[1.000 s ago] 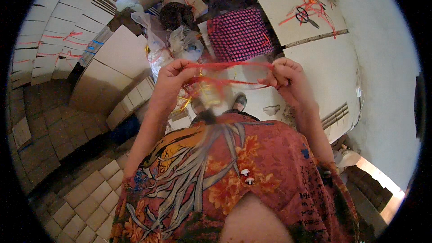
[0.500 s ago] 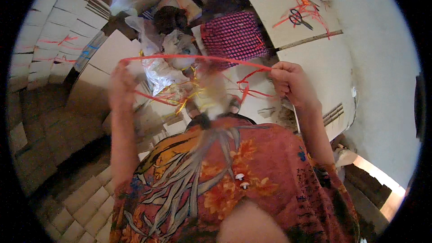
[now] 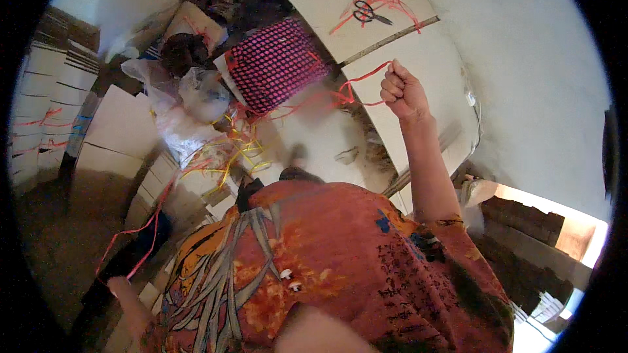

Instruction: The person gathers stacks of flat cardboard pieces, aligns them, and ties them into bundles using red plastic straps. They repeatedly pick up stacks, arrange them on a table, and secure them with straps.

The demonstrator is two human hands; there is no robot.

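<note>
A long red plastic strap (image 3: 163,191) runs in thin, loose lines from one side of me to the other. My right hand (image 3: 404,91) is raised over a pale stack of boards, its fingers closed in a fist on one part of the strap. Low at the left, my left hand (image 3: 124,294) is partly blurred; a narrow loop of the red strap comes out of it, so it seems closed on that. Between the hands the strap passes over a tangle of yellow straps (image 3: 239,150) on the floor.
Black-handled scissors (image 3: 371,14) lie beside loose red straps on the pale board stack (image 3: 373,59) at the right. A pink-and-black patterned cloth (image 3: 275,62) and a clear plastic bag (image 3: 203,95) are ahead. Tied stacks of flat boards (image 3: 49,104) stand at the left.
My left hand has dropped down and to the left, drawing its part of the strap along. The right hand stays raised on the strap. My view has turned to the right.
</note>
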